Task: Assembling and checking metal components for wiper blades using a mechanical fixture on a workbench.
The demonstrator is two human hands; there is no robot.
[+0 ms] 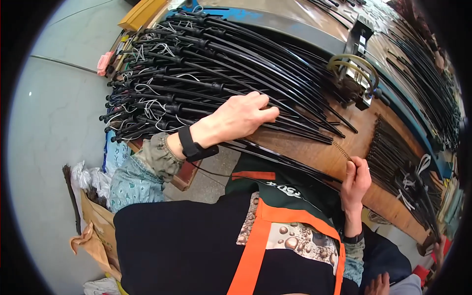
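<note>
Coiled spring (341, 150) slants over the brown table (317, 158) from the black rods (246, 61) to the right hand (355, 184), its end pinched between thumb and fingers; the left hand (238, 117) (black band (189, 142) at the wrist) lies on the rods, fingers curled, though whether they grip one is hard to tell

Gap on tabletop (363, 138) between rod piles (216, 64)

Left hand (236, 117) palm-down, fingers (268, 114) curled; right hand (356, 183) upright, fingers pinched.
</note>
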